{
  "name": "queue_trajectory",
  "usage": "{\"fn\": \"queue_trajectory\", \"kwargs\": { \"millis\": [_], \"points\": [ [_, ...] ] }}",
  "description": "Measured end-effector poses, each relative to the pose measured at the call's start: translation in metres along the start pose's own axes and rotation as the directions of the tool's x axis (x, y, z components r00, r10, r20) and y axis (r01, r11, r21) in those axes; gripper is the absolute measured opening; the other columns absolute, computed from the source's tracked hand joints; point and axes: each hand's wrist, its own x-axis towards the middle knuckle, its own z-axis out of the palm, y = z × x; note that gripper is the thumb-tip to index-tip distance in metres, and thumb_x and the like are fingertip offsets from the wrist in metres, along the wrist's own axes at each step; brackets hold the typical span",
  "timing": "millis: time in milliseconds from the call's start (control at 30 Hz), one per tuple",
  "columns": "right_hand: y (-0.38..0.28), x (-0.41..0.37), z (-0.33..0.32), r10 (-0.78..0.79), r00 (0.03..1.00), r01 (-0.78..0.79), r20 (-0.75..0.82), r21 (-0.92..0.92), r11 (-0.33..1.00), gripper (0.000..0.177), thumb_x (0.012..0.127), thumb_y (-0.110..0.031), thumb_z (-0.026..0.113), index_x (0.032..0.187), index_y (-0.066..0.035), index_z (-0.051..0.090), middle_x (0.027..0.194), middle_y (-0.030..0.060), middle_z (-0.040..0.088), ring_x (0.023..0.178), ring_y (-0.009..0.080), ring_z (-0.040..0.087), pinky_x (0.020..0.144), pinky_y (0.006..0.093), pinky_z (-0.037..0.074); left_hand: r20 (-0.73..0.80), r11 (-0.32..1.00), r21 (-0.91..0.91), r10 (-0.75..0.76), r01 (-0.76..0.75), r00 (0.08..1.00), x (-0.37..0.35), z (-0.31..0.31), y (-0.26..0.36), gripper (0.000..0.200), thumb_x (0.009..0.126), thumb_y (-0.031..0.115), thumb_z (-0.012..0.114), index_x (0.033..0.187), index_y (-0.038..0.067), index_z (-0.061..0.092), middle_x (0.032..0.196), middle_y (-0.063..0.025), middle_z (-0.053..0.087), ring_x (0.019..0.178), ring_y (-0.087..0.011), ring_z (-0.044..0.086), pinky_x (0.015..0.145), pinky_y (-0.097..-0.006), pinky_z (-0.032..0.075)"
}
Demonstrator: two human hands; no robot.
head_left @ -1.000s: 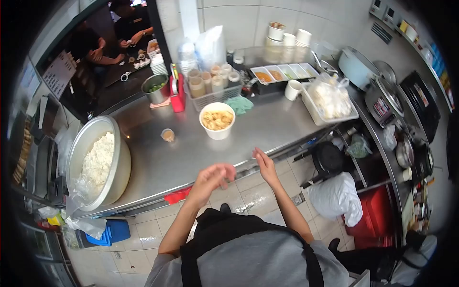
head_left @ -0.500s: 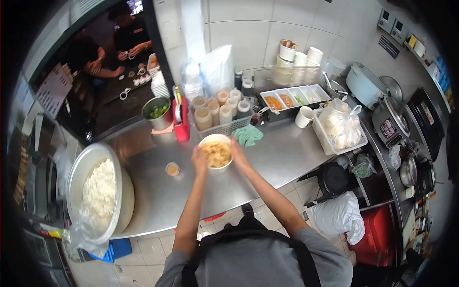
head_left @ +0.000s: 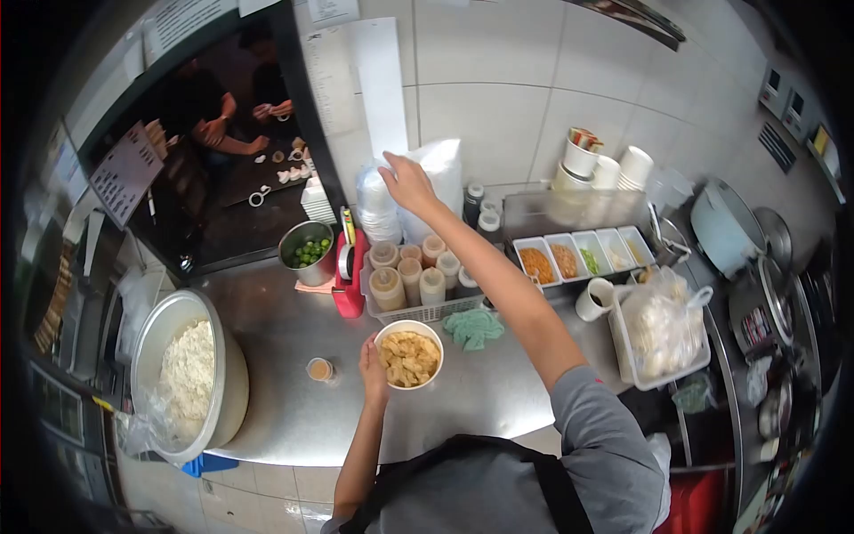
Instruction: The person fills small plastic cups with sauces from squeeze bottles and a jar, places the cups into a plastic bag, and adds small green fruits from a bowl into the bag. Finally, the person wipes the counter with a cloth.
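Note:
A white paper bowl (head_left: pixel 408 354) filled with pale golden-brown food pieces stands on the steel counter. My left hand (head_left: pixel 373 367) curves round the bowl's left side, fingers along its outer wall. My right hand (head_left: pixel 411 185) is stretched forward, fingers apart and holding nothing, overlapping the white plastic bag (head_left: pixel 442 182) and close over a stack of clear plastic lids or cups in a sleeve (head_left: pixel 378 212). Behind the bowl is a grey basket (head_left: pixel 425 313) of squeeze bottles (head_left: pixel 387 289). A green cloth (head_left: pixel 473 329) lies right of the bowl, and a small lidded sauce cup (head_left: pixel 320 369) to its left.
A large tub of white rice (head_left: pixel 233 374) stands at left. A metal pot of green citrus (head_left: pixel 307 254) and a red holder (head_left: pixel 348 289) sit behind. To the right are topping trays (head_left: pixel 569 256), a white mug (head_left: pixel 594 300) and a bin with a plastic bag (head_left: pixel 660 329). People work beyond the window.
My right hand has let go of the bowl's right side and moved forward and up to the plastic bags. My left hand stays at the bowl. The view has shifted.

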Motion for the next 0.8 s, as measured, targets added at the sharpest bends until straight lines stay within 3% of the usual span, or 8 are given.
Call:
{"fn": "queue_trajectory", "kwargs": {
  "millis": [133,367,433,533,600,667,733,800],
  "points": [
    [0.033,0.054,0.059,0.183,0.966,-0.114,0.184,-0.333,0.936,0.014,0.078,-0.009,0.055,0.075,0.002,0.064,0.085,0.0226,0.063,0.084,0.0366,0.062,0.076,0.0455,0.050,-0.145,0.971,0.238,0.062,-0.026,0.987,-0.012,-0.002,0.008,0.038,0.098,0.027,0.038,0.124,0.002,0.048,0.120,-0.0110,0.050,0.111,-0.0180,0.046,0.096,-0.0303,0.036],
    [-0.026,0.116,0.041,-0.165,0.932,0.218,-0.324,0.135,0.967,0.019,0.087,-0.019,0.054,0.081,-0.001,0.059,0.075,0.0147,0.063,0.075,0.0293,0.063,0.067,0.0382,0.049,0.014,0.906,0.370,0.213,-0.203,0.977,-0.003,-0.047,0.067,0.045,0.097,0.035,0.040,0.130,0.004,0.042,0.129,-0.0120,0.047,0.119,-0.0226,0.045,0.099,-0.0357,0.034],
    [-0.090,0.071,0.018,-0.138,0.943,-0.031,0.303,0.492,0.870,0.021,0.089,-0.023,0.055,0.089,-0.001,0.057,0.075,0.0079,0.063,0.073,0.0202,0.062,0.065,0.0336,0.048,0.160,0.987,0.060,0.139,-0.150,0.977,0.005,-0.051,0.105,0.047,0.096,0.035,0.041,0.133,0.006,0.039,0.129,-0.0125,0.046,0.119,-0.0235,0.045,0.099,-0.0373,0.036],
    [-0.154,-0.044,0.013,-0.609,0.562,0.225,0.560,0.604,0.764,0.014,0.087,-0.016,0.056,0.091,-0.002,0.058,0.083,0.0077,0.061,0.078,0.0212,0.059,0.071,0.0334,0.047,0.406,0.823,-0.518,-0.005,0.234,0.914,0.010,-0.056,0.158,0.050,0.094,0.030,0.047,0.137,0.009,0.034,0.127,-0.0145,0.047,0.119,-0.0253,0.046,0.097,-0.0367,0.039],
    [-0.198,-0.098,-0.001,-0.554,-0.024,0.143,0.832,0.552,0.822,0.014,0.085,-0.016,0.056,0.089,-0.004,0.061,0.095,0.0102,0.060,0.092,0.0255,0.057,0.077,0.0368,0.045,0.485,0.731,-0.570,-0.069,0.375,0.872,0.016,-0.071,0.173,0.052,0.091,0.022,0.054,0.136,0.009,0.033,0.124,-0.0147,0.049,0.117,-0.0241,0.048,0.093,-0.0370,0.044],
    [-0.206,-0.138,0.006,-0.631,-0.060,-0.008,0.773,0.632,0.775,0.022,0.081,-0.020,0.062,0.096,-0.005,0.059,0.103,0.0115,0.061,0.092,0.0270,0.060,0.075,0.0382,0.047,0.384,0.952,-0.273,-0.023,0.137,0.923,0.026,-0.093,0.154,0.056,0.085,0.014,0.061,0.134,0.009,0.035,0.119,-0.0121,0.052,0.110,-0.0206,0.052,0.086,-0.0324,0.047],
    [-0.219,-0.138,0.013,-0.618,0.619,0.282,0.484,0.597,0.751,0.025,0.079,-0.022,0.065,0.097,-0.005,0.060,0.097,0.0113,0.064,0.089,0.0256,0.062,0.074,0.0385,0.047,0.370,0.998,-0.058,0.020,0.002,0.929,0.022,-0.115,0.143,0.057,0.080,0.007,0.065,0.130,0.008,0.038,0.113,-0.0089,0.053,0.102,-0.0168,0.054,0.080,-0.0280,0.047],
    [-0.225,-0.143,0.020,-0.431,0.834,0.203,0.343,0.536,0.820,0.025,0.079,-0.023,0.067,0.096,-0.006,0.061,0.089,0.0091,0.065,0.082,0.0211,0.061,0.069,0.0354,0.047,0.424,1.000,0.016,0.005,-0.013,0.906,0.008,-0.135,0.141,0.054,0.073,-0.001,0.068,0.122,0.007,0.045,0.106,-0.0049,0.054,0.093,-0.0127,0.055,0.075,-0.0238,0.047]
  ]
}}
